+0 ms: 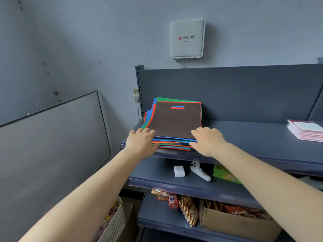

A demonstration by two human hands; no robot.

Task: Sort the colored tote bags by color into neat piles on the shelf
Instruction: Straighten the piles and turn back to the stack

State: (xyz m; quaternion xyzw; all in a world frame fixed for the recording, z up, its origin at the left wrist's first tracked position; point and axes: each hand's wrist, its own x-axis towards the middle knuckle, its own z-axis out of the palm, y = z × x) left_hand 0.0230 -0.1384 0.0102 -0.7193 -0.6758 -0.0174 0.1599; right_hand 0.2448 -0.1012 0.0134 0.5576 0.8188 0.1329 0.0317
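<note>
Sorting has not really begun: the tote bags (pixel 173 123) lie in one mixed stack at the left end of the top shelf (pixel 244 135), brown on top with red, blue, orange and green edges fanned out beneath. The left hand (pixel 139 142) rests with relaxed fingers on the stack's near left corner, and the right hand (pixel 208 140) sits likewise on the near right corner, fingertips on the brown bag (pixel 174 119); neither grip is clenched around anything yet, both look released and merely touching.

The step in hand seems to be taking off the top bag. To do it well, one grip should press the lower layers down while the other pinches only the brown sheet at its near edge, since these thin, slippery bags will likely drag neighbours along. Lift towards the body, then carry it rightward, where bare shelf lies beyond the right grip; that gives room for separate piles. Keep clear of the pink booklets (pixel 305 131) far out past the right grip.

Below both grips, on the next shelf, sit a white charger (pixel 179 171) and a controller (pixel 199 172); a bag slipping off the front edge could land there.
</note>
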